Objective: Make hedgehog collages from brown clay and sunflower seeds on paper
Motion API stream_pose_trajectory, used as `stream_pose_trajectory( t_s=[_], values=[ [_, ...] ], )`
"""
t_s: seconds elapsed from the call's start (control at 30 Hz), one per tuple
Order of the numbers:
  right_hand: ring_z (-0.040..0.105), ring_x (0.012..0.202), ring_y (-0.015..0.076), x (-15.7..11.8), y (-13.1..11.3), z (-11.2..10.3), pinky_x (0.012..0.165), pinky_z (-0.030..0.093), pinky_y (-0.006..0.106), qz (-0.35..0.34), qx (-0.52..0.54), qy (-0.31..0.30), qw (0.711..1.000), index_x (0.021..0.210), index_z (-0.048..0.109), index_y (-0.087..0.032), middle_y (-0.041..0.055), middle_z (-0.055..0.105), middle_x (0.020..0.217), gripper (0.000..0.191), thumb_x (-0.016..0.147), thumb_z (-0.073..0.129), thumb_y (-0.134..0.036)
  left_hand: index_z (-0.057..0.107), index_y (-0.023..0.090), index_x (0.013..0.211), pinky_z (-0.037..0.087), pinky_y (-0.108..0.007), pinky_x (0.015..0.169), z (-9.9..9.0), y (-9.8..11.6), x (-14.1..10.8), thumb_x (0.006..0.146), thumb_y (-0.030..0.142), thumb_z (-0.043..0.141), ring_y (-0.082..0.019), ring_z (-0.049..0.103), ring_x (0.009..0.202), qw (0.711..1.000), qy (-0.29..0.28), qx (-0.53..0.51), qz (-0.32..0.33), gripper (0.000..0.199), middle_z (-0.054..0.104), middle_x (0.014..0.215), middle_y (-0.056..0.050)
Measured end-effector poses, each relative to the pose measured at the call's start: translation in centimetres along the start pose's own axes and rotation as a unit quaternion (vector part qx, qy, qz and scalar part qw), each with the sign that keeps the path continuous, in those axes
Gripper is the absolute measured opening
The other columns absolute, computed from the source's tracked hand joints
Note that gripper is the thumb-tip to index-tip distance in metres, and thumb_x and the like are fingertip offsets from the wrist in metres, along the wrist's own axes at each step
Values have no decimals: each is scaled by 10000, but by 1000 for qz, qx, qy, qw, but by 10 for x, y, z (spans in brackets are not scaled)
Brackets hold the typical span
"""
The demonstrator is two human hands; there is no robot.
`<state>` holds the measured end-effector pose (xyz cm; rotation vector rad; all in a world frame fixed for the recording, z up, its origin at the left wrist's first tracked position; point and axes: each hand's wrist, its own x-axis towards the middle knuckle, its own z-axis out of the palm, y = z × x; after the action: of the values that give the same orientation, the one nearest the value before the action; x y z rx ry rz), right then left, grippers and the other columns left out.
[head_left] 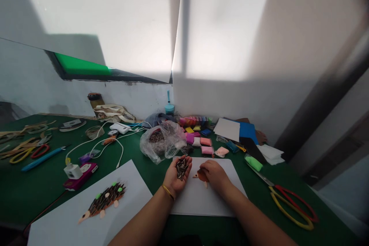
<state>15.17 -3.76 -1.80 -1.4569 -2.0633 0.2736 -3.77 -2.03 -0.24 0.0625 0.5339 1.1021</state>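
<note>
My left hand, palm up and cupped, holds a heap of striped sunflower seeds. Its edge is over a white sheet of paper. On that sheet lies a small brown clay hedgehog with a pale snout and foot. My right hand is over the hedgehog's right part, fingers bent together and pressed down on it; what is between the fingertips is hidden. Left of my hands, another white sheet bears a larger hedgehog covered in seeds, with green and pale clay dots.
Behind my hands are a plastic bag of seeds and several coloured clay packs. Large scissors lie at right, beside green clay. At left are a purple power strip, white cables and a blue pen-like tool.
</note>
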Motion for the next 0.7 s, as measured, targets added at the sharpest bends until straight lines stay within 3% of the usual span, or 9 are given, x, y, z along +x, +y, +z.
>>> stream_pose_trajectory(
  t_s=[0.47, 0.7],
  values=[
    [547, 820, 169, -1, -7, -1, 740, 396, 254, -4, -19, -13, 1000, 815, 698, -185, 51, 628, 799, 223, 828, 477, -154, 591, 106, 902, 561, -349, 762, 0, 0, 0, 855, 233, 502, -223, 657, 904, 1000, -2, -3, -4, 163, 670, 902, -120],
    [555, 889, 177, -1, -3, -1, 813, 399, 270, 5, 5, -5, 1000, 937, 681, -173, 64, 648, 881, 261, 828, 446, -143, 589, 103, 909, 563, -351, 749, 2, 0, -1, 860, 231, 488, -226, 657, 900, 1000, 0, -1, 1, 170, 668, 903, -124]
  ],
)
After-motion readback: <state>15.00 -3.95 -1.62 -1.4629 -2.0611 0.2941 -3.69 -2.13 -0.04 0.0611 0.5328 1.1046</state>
